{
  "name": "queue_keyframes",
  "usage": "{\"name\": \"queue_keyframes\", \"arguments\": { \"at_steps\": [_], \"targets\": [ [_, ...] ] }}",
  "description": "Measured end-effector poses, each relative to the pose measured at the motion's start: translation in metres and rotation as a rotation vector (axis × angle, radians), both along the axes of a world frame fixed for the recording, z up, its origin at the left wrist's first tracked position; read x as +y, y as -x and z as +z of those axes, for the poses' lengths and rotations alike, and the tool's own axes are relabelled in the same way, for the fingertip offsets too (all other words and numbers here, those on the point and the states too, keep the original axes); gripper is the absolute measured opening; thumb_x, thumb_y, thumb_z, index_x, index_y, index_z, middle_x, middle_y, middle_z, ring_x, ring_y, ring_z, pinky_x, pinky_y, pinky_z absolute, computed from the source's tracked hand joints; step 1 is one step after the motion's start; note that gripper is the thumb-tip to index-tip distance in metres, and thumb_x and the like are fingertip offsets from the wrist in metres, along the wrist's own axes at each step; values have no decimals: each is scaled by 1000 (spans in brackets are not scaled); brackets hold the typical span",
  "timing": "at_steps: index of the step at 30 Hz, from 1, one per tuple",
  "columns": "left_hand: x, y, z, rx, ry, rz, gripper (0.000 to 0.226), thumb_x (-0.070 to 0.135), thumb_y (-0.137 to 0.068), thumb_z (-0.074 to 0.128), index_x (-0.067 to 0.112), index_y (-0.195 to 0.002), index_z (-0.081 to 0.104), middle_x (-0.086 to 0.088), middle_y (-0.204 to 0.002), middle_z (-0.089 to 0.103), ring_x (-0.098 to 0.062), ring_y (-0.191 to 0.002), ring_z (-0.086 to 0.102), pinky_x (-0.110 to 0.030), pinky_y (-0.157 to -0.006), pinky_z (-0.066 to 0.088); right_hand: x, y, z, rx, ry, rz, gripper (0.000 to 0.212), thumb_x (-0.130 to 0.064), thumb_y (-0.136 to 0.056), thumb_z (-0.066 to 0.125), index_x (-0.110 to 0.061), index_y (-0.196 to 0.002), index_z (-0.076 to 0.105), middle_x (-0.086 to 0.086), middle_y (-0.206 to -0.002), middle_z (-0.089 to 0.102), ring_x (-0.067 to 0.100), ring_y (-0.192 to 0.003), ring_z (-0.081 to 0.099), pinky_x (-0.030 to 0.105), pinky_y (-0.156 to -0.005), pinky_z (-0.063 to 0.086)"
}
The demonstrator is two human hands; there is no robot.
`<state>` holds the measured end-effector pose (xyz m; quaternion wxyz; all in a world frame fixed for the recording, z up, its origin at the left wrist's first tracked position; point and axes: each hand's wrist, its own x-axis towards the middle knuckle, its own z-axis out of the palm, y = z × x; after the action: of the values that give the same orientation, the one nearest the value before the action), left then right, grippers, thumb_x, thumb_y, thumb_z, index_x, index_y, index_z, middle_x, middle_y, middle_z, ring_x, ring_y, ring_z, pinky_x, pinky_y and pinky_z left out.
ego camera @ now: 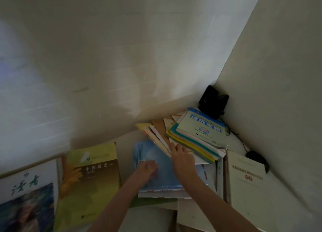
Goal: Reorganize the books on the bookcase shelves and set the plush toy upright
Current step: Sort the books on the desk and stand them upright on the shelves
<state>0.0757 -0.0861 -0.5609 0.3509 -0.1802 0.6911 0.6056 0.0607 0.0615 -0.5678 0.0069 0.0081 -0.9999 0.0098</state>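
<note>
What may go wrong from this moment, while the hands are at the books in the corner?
1. The right hand touches a fanned, uneven pile. A push may make its top book slide off.
2. A black cable lies beside that pile, and a black device stands behind it in the corner. Shifting the pile may snag the cable or knock the device over.

Left hand (148,169), right hand (181,156) on scattered books (90,179)
</note>
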Motion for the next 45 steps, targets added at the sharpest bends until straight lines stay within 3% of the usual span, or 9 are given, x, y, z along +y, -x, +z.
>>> {"name": "queue_keyframes", "arguments": {
  "at_steps": [8, 16, 20, 27, 32, 35, 39, 41, 45],
  "targets": [
    [27, 17, 7, -136, -386, 331, 57, 63, -78, 53, 14, -104, 63, -13, -97, 70, -27, -88, 67, -40, -68, 55, 0, -21, 31, 169, 118, 92, 63, -14, -27, 93, -15, -87, 74, -1, -63, 66, 15, -44, 61, 22, -32, 41],
    [39, 26, 3, -169, -429, 538, 71, 22, -52, 87, -1, -115, 63, -21, -107, 69, -36, -99, 66, -45, -83, 56, -1, -58, 18, 145, 95, 137, 79, -20, -20, 96, -15, -96, 76, 5, -84, 74, 23, -71, 72, 27, -49, 57],
    [41, 32, 3, -162, -311, 539, 35, 5, -72, 77, -2, -104, 63, -12, -78, 67, -28, -73, 65, -29, -52, 56, 1, -57, 24, 138, 155, 179, 74, -21, -28, 96, -16, -99, 75, 6, -90, 75, 24, -76, 73, 29, -54, 58],
    [16, 30, 46, -184, -440, 580, 29, 2, -82, 66, 3, -110, 58, -19, -103, 66, -30, -85, 63, -33, -54, 58, 68, -52, 36, 240, 428, 283, 68, -38, -75, 68, -23, -136, 44, -3, -133, 58, 14, -125, 50, 42, -106, 39],
    [6, 28, 73, -173, -522, 609, 12, 3, -84, 63, 4, -95, 60, -16, -93, 65, -29, -85, 61, -39, -80, 52, 75, -25, 58, 194, 437, 419, 48, -34, -80, 56, -28, -127, 52, -4, -113, 70, 15, -97, 69, 33, -73, 59],
    [-2, 31, 91, -142, -566, 578, 5, 5, -86, 60, 2, -90, 63, -16, -90, 66, -25, -82, 63, -34, -74, 55, 76, -13, 87, 154, 387, 507, 43, -29, -80, 63, -25, -123, 60, -6, -102, 73, 11, -73, 70, 25, -54, 56],
    [-28, 43, 133, -25, -674, 341, 47, 37, -81, 53, -3, -104, 65, -24, -98, 69, -31, -89, 70, -40, -73, 59, 74, 20, 164, 47, 387, 434, 20, -27, -89, 65, -12, -101, 72, -2, -76, 72, 14, -59, 66, 23, -53, 50],
    [-48, 47, 152, 49, -561, 215, 68, 54, -77, 48, -2, -113, 61, -22, -112, 66, -29, -102, 67, -38, -77, 59, 75, 39, 214, -119, 521, 362, 10, -21, -84, 70, -14, -90, 71, -3, -77, 72, 11, -66, 70, 21, -57, 54],
    [-59, 41, 163, 577, 33, 196, 37, 48, -75, 61, 20, -97, 71, 2, -94, 73, -1, -84, 67, -19, -70, 49, 76, 74, 302, -261, 545, 383, 10, -12, -73, 77, -14, -80, 71, 0, -76, 74, 9, -68, 68, 7, -55, 46]
  ]
}}
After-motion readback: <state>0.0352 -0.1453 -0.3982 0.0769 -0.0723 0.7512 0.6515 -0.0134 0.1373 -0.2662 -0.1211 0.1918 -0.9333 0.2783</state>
